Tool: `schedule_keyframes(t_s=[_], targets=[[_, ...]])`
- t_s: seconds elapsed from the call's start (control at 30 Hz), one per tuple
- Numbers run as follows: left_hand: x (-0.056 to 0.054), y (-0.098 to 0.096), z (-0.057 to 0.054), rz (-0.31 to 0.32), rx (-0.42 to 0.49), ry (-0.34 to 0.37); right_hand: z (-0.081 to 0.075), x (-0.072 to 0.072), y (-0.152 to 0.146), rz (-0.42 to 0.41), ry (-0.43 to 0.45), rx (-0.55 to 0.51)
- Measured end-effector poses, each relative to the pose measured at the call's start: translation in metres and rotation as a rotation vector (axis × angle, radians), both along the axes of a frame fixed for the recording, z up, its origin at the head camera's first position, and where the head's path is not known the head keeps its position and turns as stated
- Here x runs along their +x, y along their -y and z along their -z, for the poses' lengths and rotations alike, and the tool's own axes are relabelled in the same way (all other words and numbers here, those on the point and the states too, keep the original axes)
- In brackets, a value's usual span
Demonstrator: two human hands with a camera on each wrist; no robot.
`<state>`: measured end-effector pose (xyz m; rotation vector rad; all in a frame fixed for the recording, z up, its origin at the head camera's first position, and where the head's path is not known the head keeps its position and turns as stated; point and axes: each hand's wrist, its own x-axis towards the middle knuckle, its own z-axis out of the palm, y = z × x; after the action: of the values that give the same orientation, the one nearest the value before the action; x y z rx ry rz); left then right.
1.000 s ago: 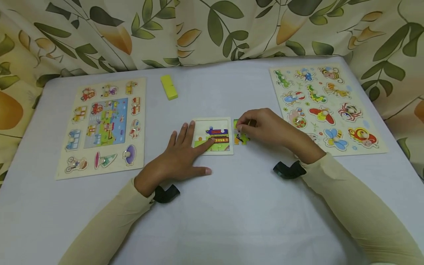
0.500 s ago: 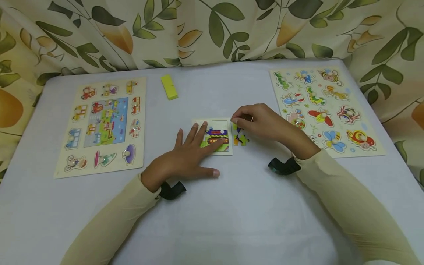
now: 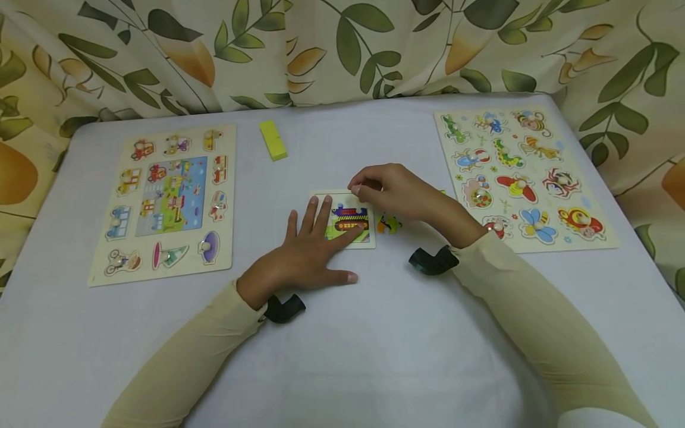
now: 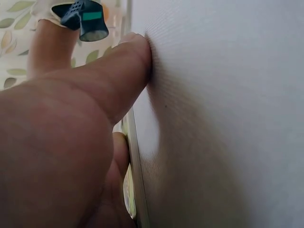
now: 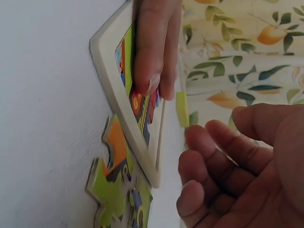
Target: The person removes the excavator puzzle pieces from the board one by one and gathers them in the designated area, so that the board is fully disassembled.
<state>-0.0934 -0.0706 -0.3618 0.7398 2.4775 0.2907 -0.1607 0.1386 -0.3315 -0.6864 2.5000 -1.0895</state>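
Observation:
In the head view, my left hand lies spread with straight fingers over a small square jigsaw puzzle. Its index finger rests on the tracked vehicle picture, and its thumb touches the white cloth, as the left wrist view shows. Above the puzzle's upper right edge is my right hand, fingers loosely bent. In the right wrist view nothing shows between its thumb and fingertips. Loose jigsaw pieces, green, orange and purple, lie on the cloth beside the puzzle frame. My right hand partly covers them in the head view.
A vehicle peg board lies at the left, an insect peg board at the right. A yellow block sits toward the back. A bit of yellow-green shows behind my right wrist. A leaf-patterned curtain hangs behind.
My right hand has moved left from over the loose pieces to the puzzle's upper edge. My left hand has slid slightly right across the puzzle, fingers still spread.

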Motion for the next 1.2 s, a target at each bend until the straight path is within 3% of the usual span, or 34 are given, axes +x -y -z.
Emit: schedule_keyframes(t_s=[0.2,0.5,1.2], targets=[[0.000,0.001,0.000,0.003,-0.007,-0.002,0.001,-0.003,0.007,-0.012,0.075,0.022],[0.000,0.003,0.000,-0.020,0.004,0.006,0.003,-0.005,0.014,-0.043,0.096,0.000],[0.001,-0.001,0.000,-0.002,-0.014,-0.008,0.009,-0.009,0.021,-0.032,0.173,0.005]])
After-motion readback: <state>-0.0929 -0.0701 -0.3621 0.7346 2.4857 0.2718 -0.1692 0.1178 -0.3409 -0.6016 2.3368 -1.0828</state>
